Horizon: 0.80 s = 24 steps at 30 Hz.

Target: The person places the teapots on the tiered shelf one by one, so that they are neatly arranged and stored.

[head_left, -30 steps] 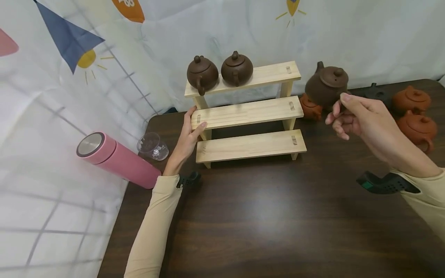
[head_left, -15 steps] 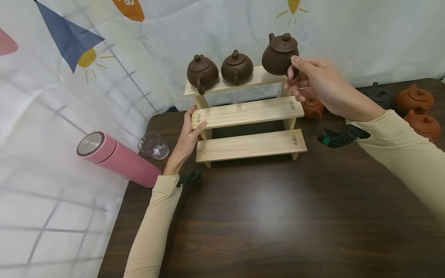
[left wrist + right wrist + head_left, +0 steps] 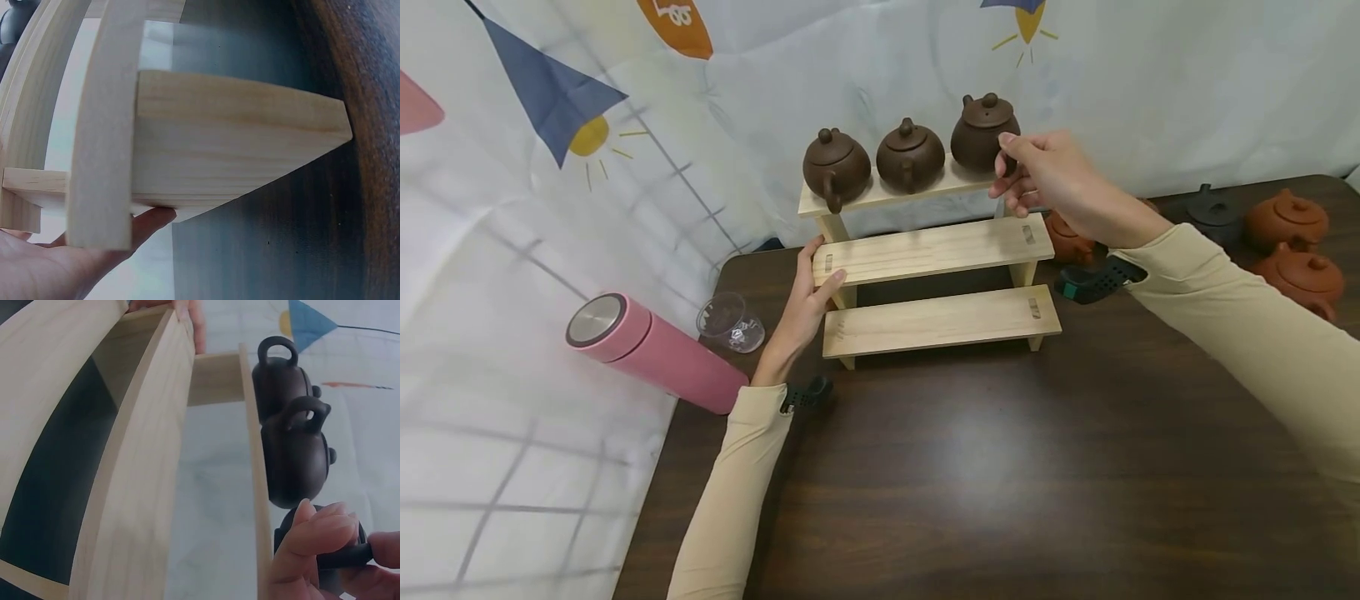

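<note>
My right hand [image 3: 1048, 175] pinches the handle of a dark brown teapot [image 3: 981, 137] at the right end of the top shelf. In the right wrist view, thumb and fingers close round that handle [image 3: 344, 557]. Two more brown teapots, one at the left end [image 3: 837, 169] and one in the middle [image 3: 910, 158], stand on the same shelf with handles toward me. My left hand [image 3: 808, 292] grips the left end of the middle step of the three-step wooden rack [image 3: 932, 250]. The left wrist view shows its fingers [image 3: 153, 222] under the plank.
A pink thermos [image 3: 662, 350] and a clear cup [image 3: 730, 323] stand left of the rack. At the right are orange teapots [image 3: 1288, 218] and a black teapot [image 3: 1212, 215]. An orange teapot [image 3: 1067, 240] sits right beside the rack. A cloth backdrop hangs behind.
The right hand has carried the brown teapot left from over the table's right side to the top shelf, then lowered it. The left hand has stayed on the rack.
</note>
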{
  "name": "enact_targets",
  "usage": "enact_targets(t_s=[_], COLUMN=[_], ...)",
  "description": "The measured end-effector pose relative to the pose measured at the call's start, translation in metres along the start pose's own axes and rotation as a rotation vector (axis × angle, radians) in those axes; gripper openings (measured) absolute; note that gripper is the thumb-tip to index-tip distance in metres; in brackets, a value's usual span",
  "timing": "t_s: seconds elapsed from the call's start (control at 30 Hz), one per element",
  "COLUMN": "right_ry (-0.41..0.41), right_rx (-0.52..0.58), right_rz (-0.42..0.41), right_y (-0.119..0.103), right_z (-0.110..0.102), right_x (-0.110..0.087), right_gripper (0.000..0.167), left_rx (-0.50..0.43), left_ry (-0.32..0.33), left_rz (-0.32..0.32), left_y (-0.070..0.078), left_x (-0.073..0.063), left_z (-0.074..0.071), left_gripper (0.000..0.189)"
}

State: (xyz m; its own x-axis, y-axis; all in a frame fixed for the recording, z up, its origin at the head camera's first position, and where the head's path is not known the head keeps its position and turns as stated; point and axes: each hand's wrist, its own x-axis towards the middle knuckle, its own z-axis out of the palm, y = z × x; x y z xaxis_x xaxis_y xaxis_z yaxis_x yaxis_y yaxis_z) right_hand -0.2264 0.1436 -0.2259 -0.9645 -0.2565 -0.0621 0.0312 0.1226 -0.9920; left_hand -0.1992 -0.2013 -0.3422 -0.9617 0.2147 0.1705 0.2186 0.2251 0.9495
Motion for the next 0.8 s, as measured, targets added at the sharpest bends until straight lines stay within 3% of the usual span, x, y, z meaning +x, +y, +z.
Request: enact_targets(t_s=[0.37, 0.8], right_ry=[-0.012, -0.041], right_rx=[-0.072, -0.056], right_rz=[0.015, -0.003], right_y=[0.0011, 0.0016], right_z=[-0.0003, 0.0023], right_x=[0.0020, -0.0008], right_gripper=[0.047, 0.041], left_rx=[0.002, 0.033], left_ry=[-0.009, 0.006], left_rz=[0.014, -0.035], left_y=[-0.0032, 0.0039], left_x=[0.0037, 0.0028], left_z=[-0.0013, -0.0001], left_gripper=[0.069, 0.074])
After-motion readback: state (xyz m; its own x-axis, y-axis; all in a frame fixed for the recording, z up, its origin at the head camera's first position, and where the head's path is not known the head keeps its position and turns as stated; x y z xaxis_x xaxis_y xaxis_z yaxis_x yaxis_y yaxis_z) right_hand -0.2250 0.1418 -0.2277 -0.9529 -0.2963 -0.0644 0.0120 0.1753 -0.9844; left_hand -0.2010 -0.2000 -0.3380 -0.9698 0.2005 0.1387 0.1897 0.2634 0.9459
